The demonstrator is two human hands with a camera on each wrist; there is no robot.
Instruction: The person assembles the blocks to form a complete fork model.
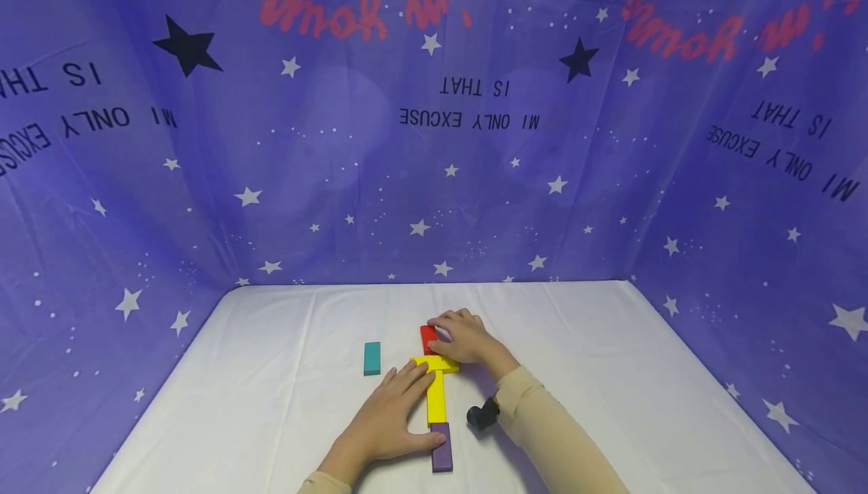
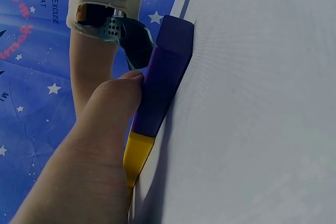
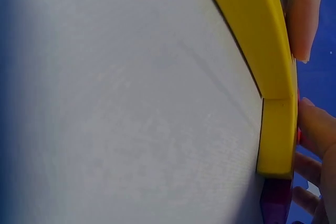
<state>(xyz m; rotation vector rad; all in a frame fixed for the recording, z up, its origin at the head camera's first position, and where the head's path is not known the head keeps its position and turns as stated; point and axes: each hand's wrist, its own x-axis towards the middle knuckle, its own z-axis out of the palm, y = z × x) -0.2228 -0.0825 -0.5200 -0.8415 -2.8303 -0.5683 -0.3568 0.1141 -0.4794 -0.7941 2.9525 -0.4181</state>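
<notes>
Blocks lie joined in a line on the white cloth. A purple block (image 1: 442, 458) is nearest me, then a yellow block (image 1: 436, 400), a yellow block (image 1: 444, 364) set crosswise, and a red block (image 1: 426, 337) beyond it. My right hand (image 1: 466, 337) holds the red block between thumb and fingers, covering part of it. My left hand (image 1: 389, 420) lies spread left of the line, fingertips on the yellow blocks, thumb touching the purple block (image 2: 163, 77). In the right wrist view, a dark reddish block (image 3: 276, 200) adjoins the crosswise yellow block (image 3: 276, 140); its exact colour is unclear.
A teal block (image 1: 371, 357) stands apart, left of the line. A black wrist device (image 1: 484, 415) hangs below the right sleeve. The white cloth (image 1: 258, 396) covers the table, and a purple star-printed curtain (image 1: 380, 208) encloses its back and sides.
</notes>
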